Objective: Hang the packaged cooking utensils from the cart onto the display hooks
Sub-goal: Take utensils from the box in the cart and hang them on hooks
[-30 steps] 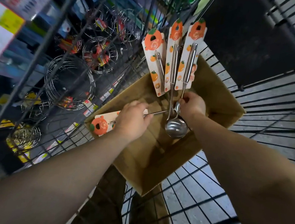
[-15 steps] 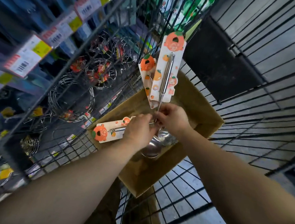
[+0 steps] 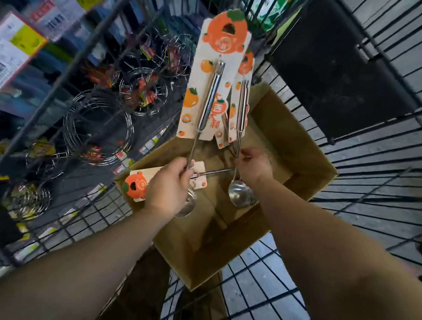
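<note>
Two hands work above an open cardboard box [image 3: 304, 152] that sits in a wire cart [image 3: 369, 187]. At about eight o'clock from the box's middle, the left hand [image 3: 168, 189] has its fingers curled round the thin metal stem of a packaged ladle [image 3: 211, 96], holding it upright so its orange-printed backing card rises toward twelve o'clock. That ladle's bowl shows just below the hand, at six o'clock from the knuckles. At three o'clock from the left hand, the right hand [image 3: 255, 164] pinches the stems of a bunch of packaged ladles [image 3: 242, 104], their cards standing just behind and to the right of the first card and partly hidden by it; how many are in the bunch cannot be told. One steel bowl [image 3: 240, 195] from this bunch hangs below the right hand at six o'clock, over the box floor. A further carded ladle [image 3: 137, 185] lies flat across the box's left edge, its orange card end at nine o'clock from the left hand and its stem running under the fingers toward three o'clock. Beyond the cart's wire side, toward ten o'clock, round wire racks [image 3: 99, 125] hang on a dark display, and shelf price labels [image 3: 11, 48] sit farther up at ten o'clock, blurred.
</note>
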`<state>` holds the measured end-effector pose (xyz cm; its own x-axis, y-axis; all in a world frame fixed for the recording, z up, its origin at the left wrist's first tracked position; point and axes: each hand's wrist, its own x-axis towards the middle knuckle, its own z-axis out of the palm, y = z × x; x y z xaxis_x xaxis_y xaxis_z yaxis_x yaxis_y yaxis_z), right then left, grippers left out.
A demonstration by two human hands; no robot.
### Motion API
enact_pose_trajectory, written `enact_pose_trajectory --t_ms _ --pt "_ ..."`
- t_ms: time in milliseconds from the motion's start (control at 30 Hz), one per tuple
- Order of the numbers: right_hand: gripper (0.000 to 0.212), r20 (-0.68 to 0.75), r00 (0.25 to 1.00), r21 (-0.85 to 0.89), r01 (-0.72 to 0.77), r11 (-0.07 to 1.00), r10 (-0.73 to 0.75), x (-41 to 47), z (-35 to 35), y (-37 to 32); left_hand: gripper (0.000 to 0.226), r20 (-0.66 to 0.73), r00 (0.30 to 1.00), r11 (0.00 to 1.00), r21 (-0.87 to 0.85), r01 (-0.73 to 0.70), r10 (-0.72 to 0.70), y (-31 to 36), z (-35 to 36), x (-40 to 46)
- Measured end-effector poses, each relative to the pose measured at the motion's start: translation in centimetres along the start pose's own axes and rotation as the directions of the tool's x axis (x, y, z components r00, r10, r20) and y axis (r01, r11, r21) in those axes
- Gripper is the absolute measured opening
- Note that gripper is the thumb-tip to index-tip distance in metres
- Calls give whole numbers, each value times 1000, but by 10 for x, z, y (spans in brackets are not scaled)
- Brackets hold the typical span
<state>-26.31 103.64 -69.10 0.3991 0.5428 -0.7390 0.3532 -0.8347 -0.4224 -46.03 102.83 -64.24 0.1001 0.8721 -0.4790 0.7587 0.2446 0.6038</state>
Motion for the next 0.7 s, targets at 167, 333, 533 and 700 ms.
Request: enact_pose_trajectory --t_ms 167,333,533,700 --pt "21 -70 996 -135 41 990 -50 6 18 2 12 -26 999 998 -56 -42 40 -7 -1 -3" --pt "18 -178 982 -17 69 997 -71 -19 3 5 12 28 1000 994 -113 -3 6 -4 -11 -13" --pt "18 -231 970 37 91 995 -80 -89 -21 -23 11 -28 998 992 -113 -57 54 19 -55 -34" --pt "18 -293 942 64 189 980 -163 -170 -27 -49 10 -73 989 980 -147 -138 128 43 -106 -69"
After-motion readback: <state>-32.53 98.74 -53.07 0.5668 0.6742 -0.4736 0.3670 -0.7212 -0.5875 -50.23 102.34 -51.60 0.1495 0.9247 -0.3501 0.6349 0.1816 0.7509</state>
